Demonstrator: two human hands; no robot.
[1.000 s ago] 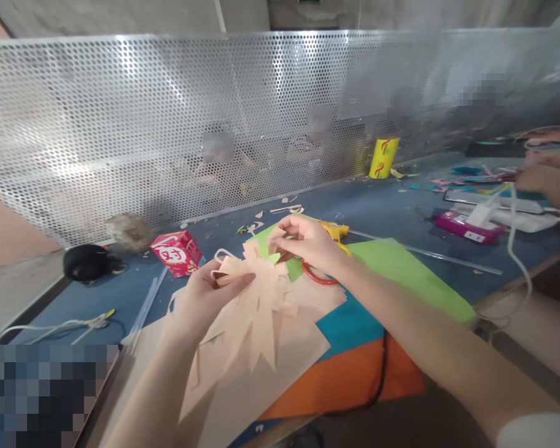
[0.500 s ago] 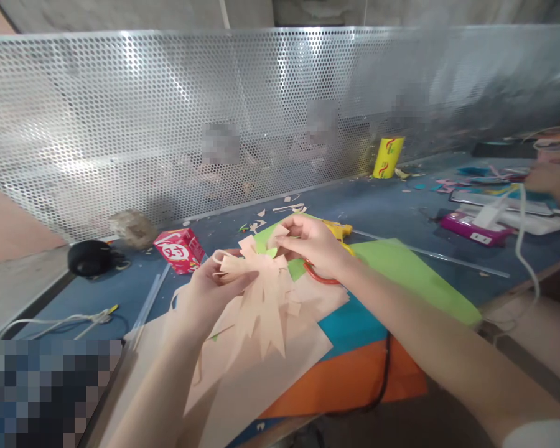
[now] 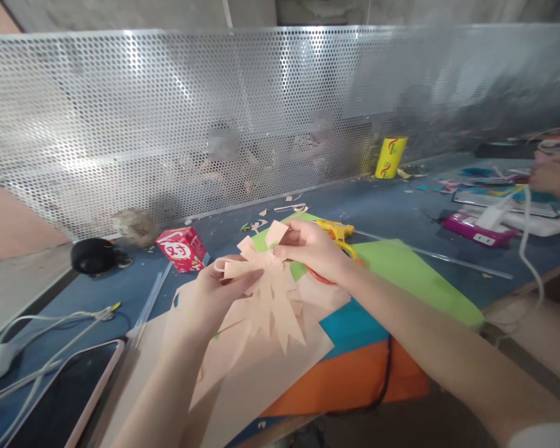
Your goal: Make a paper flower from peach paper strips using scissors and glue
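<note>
Between my hands is a pale peach paper bow [image 3: 271, 280] with loops at the top and notched tails hanging down. My left hand [image 3: 217, 286] pinches a loop on its left side. With thumb and fingers closed, my right hand [image 3: 312, 249] grips the upper right part of the bow. Below it lie sheets of pale peach paper [image 3: 242, 386]. Scissors with orange-red handles [image 3: 321, 277] lie partly under my right hand, beside a yellow glue gun [image 3: 338, 231].
Green [image 3: 410, 274], blue [image 3: 354, 323] and orange paper [image 3: 345, 379] lie to the right. A red box [image 3: 182, 249], black round object [image 3: 93, 255], phone [image 3: 70, 392] and cables are on the left. A yellow roll [image 3: 391, 157] stands by the perforated metal screen [image 3: 168, 124]. Another person's hand [image 3: 557, 174] is far right.
The bow has turned slightly in my hands, its tails swinging to the right. Its upper right loop stands more upright, and my right hand has shifted slightly down and right.
</note>
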